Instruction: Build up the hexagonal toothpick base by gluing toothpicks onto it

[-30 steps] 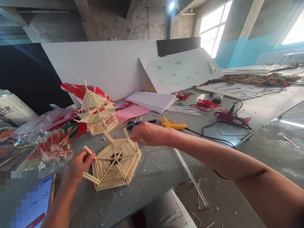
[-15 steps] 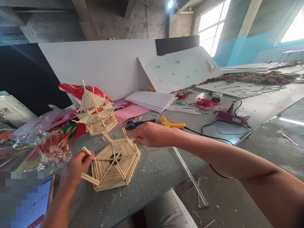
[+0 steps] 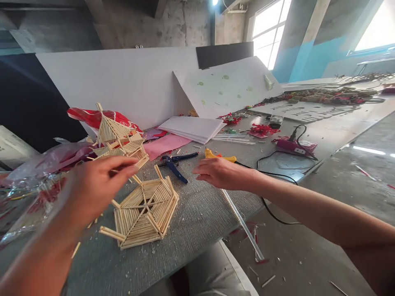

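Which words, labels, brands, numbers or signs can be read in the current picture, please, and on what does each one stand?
None can be read with certainty.
Red plastic bag: pale printing, too small and blurred to read.
White package at the left edge: faint marks, too blurred to read.
Blue-handled cutting tool: a tiny pale mark, too small to read.

I see the left hand [image 3: 98, 187] (blurred) near the stick frame [image 3: 140, 235], the right hand [image 3: 220, 173] by the yellow glue gun [image 3: 210, 153].
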Demonstrator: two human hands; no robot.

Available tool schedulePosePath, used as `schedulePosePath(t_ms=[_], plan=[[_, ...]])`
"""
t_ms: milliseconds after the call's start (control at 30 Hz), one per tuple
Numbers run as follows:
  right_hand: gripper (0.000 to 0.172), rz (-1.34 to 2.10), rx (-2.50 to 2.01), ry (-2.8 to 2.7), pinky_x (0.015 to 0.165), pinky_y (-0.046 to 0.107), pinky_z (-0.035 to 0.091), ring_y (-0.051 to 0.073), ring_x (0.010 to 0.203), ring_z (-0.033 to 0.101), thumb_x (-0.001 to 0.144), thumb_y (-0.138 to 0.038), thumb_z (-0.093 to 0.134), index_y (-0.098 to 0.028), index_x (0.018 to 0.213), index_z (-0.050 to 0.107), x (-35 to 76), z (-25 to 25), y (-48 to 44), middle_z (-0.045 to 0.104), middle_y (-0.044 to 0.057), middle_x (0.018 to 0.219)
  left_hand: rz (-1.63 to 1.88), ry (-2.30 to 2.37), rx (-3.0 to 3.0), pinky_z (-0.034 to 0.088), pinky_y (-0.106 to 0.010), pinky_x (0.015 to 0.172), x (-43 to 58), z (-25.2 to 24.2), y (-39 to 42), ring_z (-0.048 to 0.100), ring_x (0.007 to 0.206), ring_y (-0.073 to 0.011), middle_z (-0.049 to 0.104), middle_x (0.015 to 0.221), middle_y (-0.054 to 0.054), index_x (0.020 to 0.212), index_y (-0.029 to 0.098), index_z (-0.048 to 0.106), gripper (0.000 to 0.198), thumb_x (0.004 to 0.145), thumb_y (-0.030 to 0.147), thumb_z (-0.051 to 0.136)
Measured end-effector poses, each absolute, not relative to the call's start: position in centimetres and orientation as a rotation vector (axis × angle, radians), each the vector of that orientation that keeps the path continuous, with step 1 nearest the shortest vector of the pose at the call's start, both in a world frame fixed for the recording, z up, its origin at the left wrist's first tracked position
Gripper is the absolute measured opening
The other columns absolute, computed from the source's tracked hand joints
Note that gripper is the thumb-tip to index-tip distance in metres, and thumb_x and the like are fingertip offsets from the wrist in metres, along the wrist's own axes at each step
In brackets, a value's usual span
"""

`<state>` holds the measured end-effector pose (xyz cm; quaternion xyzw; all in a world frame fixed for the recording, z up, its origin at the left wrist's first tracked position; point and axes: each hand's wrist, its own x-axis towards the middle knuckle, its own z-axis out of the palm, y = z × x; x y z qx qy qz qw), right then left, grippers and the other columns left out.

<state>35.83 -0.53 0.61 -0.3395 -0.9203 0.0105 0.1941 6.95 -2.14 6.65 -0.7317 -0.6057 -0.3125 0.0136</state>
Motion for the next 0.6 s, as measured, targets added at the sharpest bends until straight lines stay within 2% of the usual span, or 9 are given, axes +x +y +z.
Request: schedulePosePath(t_ms=[67,133,333,467,600], plan=[[0.020,0.025,-0.974,-2.585,0.071,0.027,0.042,0.014,0.078,0.054,0.088,-0.022,0.045,-0.013,0.090,0.063,36.2,0.2,-0.7,0.060,0.006,0.083,-0.784,-1.821,-2.530,0.046,-0.034,0.071,9.1,6.3,-0.5,0.063,0.069,-0.0181,0.071,0.088,0.003,0.090,0.031,0.070,0.035,0.067,0.053,0.054],[0.020,0.040,-1.001,-2.568,0.073,0.027,0.042,0.014,0.079,0.055,0.088,-0.022,0.046,-0.013,0.090,0.063,36.4,-0.3,-1.0,0.060,0.006,0.084,-0.657,-1.825,-2.736,0.046,-0.033,0.074,10.3,5.1,1.2,0.064,0.078,-0.0200,0.071,0.093,0.000,0.093,0.028,0.070,0.036,0.067,0.049,0.057],[0.020,0.104,-1.012,-2.546,0.074,0.028,0.043,0.015,0.080,0.056,0.088,-0.021,0.046,-0.013,0.089,0.064,36.7,-1.2,-1.6,0.061,0.008,0.085,-0.597,-1.926,-2.978,0.045,-0.034,0.080,11.0,2.9,2.8,0.063,0.089,-0.0223,0.071,0.098,-0.005,0.093,0.025,0.071,0.035,0.069,0.046,0.057],[0.022,0.125,-0.997,-2.547,0.073,0.027,0.043,0.015,0.079,0.056,0.088,-0.022,0.045,-0.011,0.089,0.064,36.7,-1.5,-1.9,0.061,0.008,0.085,-0.667,-1.935,-3.030,0.046,-0.033,0.080,11.6,2.9,2.5,0.063,0.089,-0.0217,0.071,0.095,-0.004,0.090,0.024,0.072,0.033,0.068,0.046,0.059],[0.021,0.128,-0.980,-2.553,0.074,0.028,0.042,0.015,0.081,0.056,0.088,-0.022,0.045,-0.012,0.091,0.063,36.8,-1.7,-1.9,0.062,0.008,0.085,-0.649,-1.880,-3.083,0.047,-0.031,0.074,11.8,2.4,2.8,0.064,0.080,-0.0195,0.072,0.086,-0.003,0.087,0.023,0.072,0.033,0.069,0.048,0.058]])
